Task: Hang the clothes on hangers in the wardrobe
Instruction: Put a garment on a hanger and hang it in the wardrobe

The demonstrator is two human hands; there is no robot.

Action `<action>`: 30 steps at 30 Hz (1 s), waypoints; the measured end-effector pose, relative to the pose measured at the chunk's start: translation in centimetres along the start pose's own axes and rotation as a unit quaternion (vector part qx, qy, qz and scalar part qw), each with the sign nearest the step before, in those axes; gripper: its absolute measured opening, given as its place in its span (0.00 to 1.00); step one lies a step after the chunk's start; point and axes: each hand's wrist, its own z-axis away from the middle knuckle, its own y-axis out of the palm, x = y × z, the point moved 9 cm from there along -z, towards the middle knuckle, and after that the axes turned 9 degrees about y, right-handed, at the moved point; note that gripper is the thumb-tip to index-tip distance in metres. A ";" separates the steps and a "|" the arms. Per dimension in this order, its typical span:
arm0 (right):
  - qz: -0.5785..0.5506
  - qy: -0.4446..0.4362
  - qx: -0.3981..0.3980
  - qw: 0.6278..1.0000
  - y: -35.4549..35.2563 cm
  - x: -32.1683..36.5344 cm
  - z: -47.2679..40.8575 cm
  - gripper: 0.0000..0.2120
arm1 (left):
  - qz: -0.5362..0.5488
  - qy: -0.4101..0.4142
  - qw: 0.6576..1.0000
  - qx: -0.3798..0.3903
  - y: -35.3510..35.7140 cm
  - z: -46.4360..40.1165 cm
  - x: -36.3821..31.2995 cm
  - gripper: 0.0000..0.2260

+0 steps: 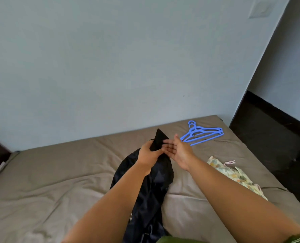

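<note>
Left hand [148,156] grips my dark garment [151,190] at frame centre; right hand [178,151] spread, fingertips touching it. Blue hangers [202,134] upper right on bed [58,181].

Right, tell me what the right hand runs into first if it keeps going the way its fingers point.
The right hand points left, at the black garment gripped by the left hand. Its fingertips are about there already, though depth is uncertain.

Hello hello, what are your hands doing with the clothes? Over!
Left hand gripping dark garment, lifted off bed. Right hand open beside it. Blue hangers lying unused. Floral garment waiting. Nothing in the way.
</note>
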 end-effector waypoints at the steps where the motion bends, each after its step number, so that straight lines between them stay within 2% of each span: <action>1: -0.001 -0.006 0.023 1.000 0.4 0.6 0.1 0.18 | 0.047 -0.012 0.999 -0.002 -0.4 -0.4 0.0 0.11; 3: 0.088 -0.066 0.021 0.994 0.7 2.3 0.0 0.12 | 0.154 -0.029 0.987 0.024 -0.6 -0.9 -0.2 0.10; 4: 0.178 -0.123 -0.005 0.976 0.6 3.5 0.0 0.14 | 0.193 -0.033 0.980 0.038 -0.5 -1.1 -0.6 0.10; 5: 0.277 -0.191 -0.031 0.941 0.8 4.9 0.4 0.19 | 0.216 -0.036 0.974 0.052 -0.5 -1.1 -1.0 0.11; 7: 0.437 -0.308 -0.035 0.844 2.7 6.8 1.7 0.26 | 0.236 -0.046 0.968 0.077 -0.4 -1.3 -1.7 0.14; 9: 0.515 -0.360 -0.007 0.778 4.5 7.4 2.6 0.28 | 0.219 -0.046 0.970 0.089 -0.7 -1.6 -2.3 0.16; 12: 0.567 -0.361 0.031 0.740 6.1 7.3 2.8 0.25 | 0.099 -0.022 0.992 0.072 -1.8 -2.3 -2.7 0.14; 15: 0.580 -0.342 0.040 0.738 6.3 7.4 1.9 0.23 | 0.038 -0.012 0.999 0.031 -2.6 -2.6 -2.6 0.11; 21: 0.544 -0.334 0.031 0.769 5.7 7.3 1.1 0.13 | -0.003 0.008 0.998 -0.058 -3.4 -3.1 -2.3 0.05; 26: 0.499 -0.334 -0.047 0.798 4.9 6.7 0.1 0.08 | -0.011 0.013 0.994 -0.111 -3.9 -3.4 -2.2 0.02; 28: 0.490 -0.320 -0.076 0.807 4.5 6.3 -0.5 0.03 | -0.061 0.029 0.991 -0.115 -3.9 -3.4 -2.6 0.02; 30: 0.468 -0.291 -0.105 0.828 3.9 5.8 -1.0 0.05 | -0.123 0.042 0.986 -0.105 -3.4 -3.3 -2.8 0.02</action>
